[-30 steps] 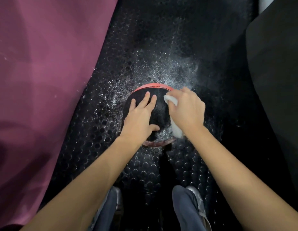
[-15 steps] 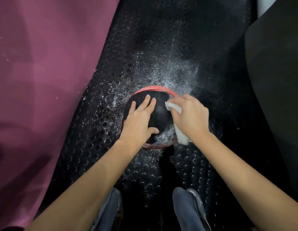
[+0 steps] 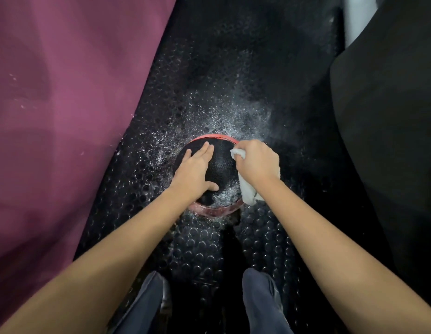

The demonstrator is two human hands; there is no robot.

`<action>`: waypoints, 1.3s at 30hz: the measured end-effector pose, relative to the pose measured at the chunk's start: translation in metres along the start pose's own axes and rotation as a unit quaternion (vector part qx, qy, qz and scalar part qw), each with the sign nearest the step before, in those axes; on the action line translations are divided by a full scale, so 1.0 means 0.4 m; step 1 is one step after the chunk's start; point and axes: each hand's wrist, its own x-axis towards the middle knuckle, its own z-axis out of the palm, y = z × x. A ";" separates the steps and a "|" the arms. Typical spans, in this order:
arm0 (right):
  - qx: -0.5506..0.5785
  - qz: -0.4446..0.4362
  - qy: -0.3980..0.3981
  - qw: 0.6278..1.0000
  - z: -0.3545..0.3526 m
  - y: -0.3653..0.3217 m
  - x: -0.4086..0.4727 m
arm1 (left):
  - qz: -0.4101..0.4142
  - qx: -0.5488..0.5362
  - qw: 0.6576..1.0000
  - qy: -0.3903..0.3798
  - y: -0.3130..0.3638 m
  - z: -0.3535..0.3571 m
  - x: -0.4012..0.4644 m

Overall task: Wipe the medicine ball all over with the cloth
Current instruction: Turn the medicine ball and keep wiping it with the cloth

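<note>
Black pebbled rubber, red bands showing at far and near edges — the medicine ball sits on a studded black floor mat, straight ahead of the person's two shoes.

Handling, as a judgement: likely dense and heavy, firm skin, not fragile. The round shape means it will roll if pushed off-centre, and the white speckle on its near side and on the mat around it looks like spray or powder, so the surface may be slick. Best held from above with a flat palm, or cradled with both hands low on its sides when turning it to reach the underside.

Left hand: fingers straight and spread, lying flat over the ball's top left, thumb reaching out across the near face. It presses, it does not clasp — steadying the ball.

Right hand: fingers curled around a bunched white cloth, knuckles up, at the ball's right flank. One tuft of cloth pokes out by the fingertips against the ball; a longer tail hangs down below the wrist toward the mat. Whether the palm side of the cloth is in full contact with the ball is hidden by the hand.

Left of the ball, a maroon drape; right of it, a dark padded block.
</note>
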 end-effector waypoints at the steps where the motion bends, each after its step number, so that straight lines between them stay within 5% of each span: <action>1: -0.008 0.000 -0.005 1.000 -0.003 0.000 0.002 | 0.001 0.003 1.000 -0.002 0.002 0.001 0.002; 12: -0.054 -0.037 -0.031 0.997 -0.023 -0.022 0.003 | -0.090 -0.070 0.993 0.031 -0.005 0.003 -0.006; 16: 0.010 -0.008 -0.052 0.999 -0.028 -0.024 0.007 | -0.106 -0.104 0.988 0.048 -0.013 -0.002 -0.004; 25: -0.051 -0.118 -0.008 0.992 -0.008 -0.033 0.019 | -0.096 -0.093 0.990 0.045 0.000 -0.001 -0.009; 29: -0.045 -0.072 -0.010 0.996 -0.016 -0.039 0.067 | -0.076 -0.047 0.995 0.038 0.024 0.004 -0.016; 34: -0.074 -0.138 -0.013 0.988 -0.014 -0.032 0.024 | -0.081 -0.058 0.995 0.029 0.017 0.001 -0.018; 39: -0.044 -0.069 -0.008 0.997 -0.016 -0.045 0.054 | -0.060 -0.037 0.997 0.028 0.039 0.006 -0.038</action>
